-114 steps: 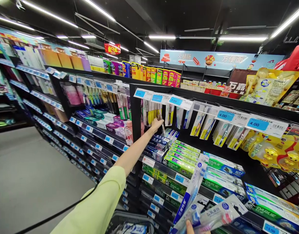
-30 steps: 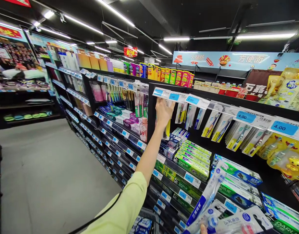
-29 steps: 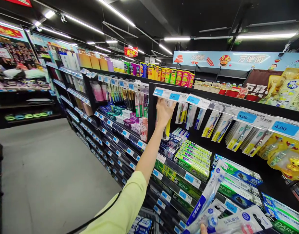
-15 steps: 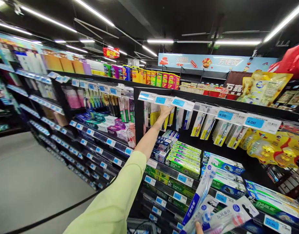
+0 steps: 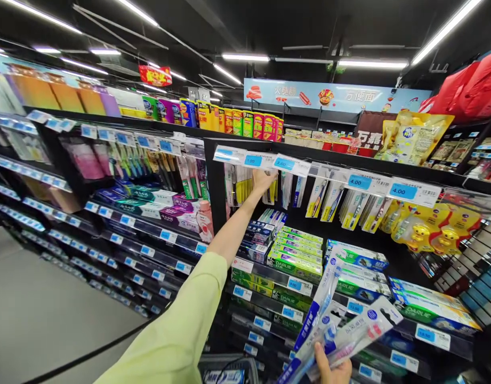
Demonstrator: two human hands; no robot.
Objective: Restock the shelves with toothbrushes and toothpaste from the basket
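Observation:
Stretched forward in a light green sleeve, my left hand (image 5: 263, 181) is up at the hanging rack, under the price labels (image 5: 292, 165). Packaged toothbrushes with yellow backing (image 5: 272, 192) hang right beside it. Labels and packs hide its fingertips, so its grip does not show. At the lower right, my right hand (image 5: 332, 369) is closed around several packaged toothbrushes (image 5: 359, 337), fanned out in clear packs with blue and white print. One pack has a pink-red part. More toothbrush packs (image 5: 323, 200) hang to the right of my left hand.
Below the rack, green toothpaste boxes (image 5: 295, 261) lie stacked on a shelf. More toothpaste boxes (image 5: 433, 306) lie at the right. A grey basket (image 5: 251, 368) is at the bottom. Yellow duck packs (image 5: 433, 229) hang at the right, and a black divider (image 5: 215, 186) stands left of my arm.
The view has shifted to the right. My left hand remains at the hanging packs, its back now showing more below the labels. My right hand and its toothbrushes have risen further into view.

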